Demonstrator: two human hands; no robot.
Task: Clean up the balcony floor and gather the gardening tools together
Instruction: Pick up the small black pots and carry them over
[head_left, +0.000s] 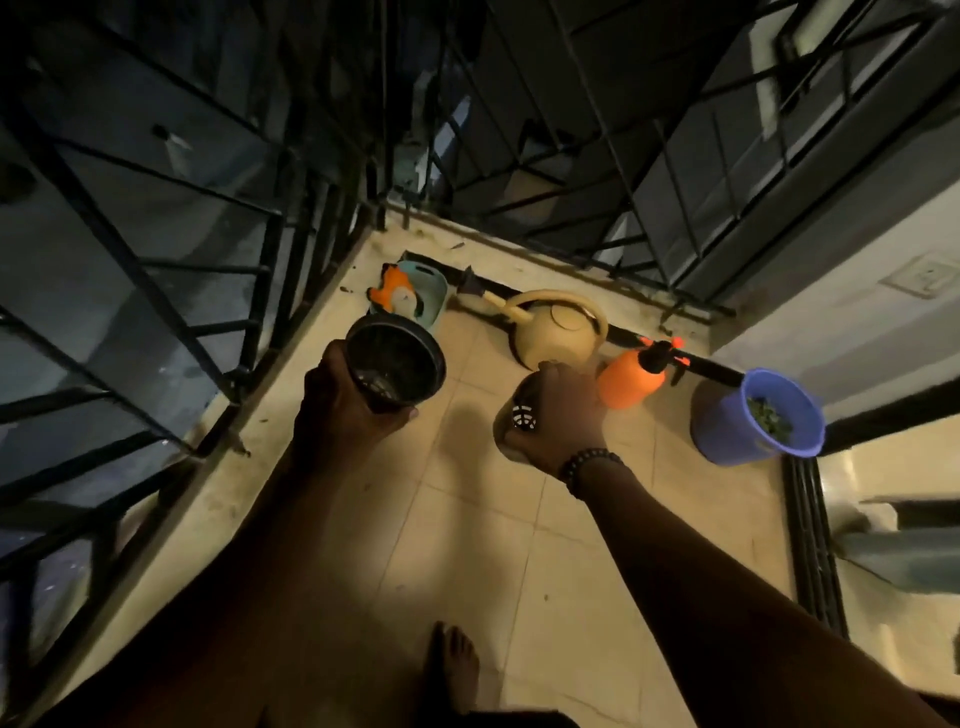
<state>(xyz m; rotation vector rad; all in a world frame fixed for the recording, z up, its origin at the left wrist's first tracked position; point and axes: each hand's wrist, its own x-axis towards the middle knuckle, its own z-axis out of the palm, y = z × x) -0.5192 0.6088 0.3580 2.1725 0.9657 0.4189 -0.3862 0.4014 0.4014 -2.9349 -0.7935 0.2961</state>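
While the person stands barefoot on the beige tiled balcony floor (467, 519), both hands carry a pot towards the far wall. The left hand (343, 400) grips a round black plastic pot (395, 364) by its side, mouth up, probably so that the dark remains inside do not fall out. The right hand (556, 421) is wrapped around a tan pot with a slotted bottom (519, 421), tipped on its side. Along the wall the tools already stand together: a teal basket with orange gloves (434, 291), a cream plastic watering can (556, 332), an orange pressure sprayer (631, 382) and a blue bucket holding green leaves (753, 415). The pots likely join this row.
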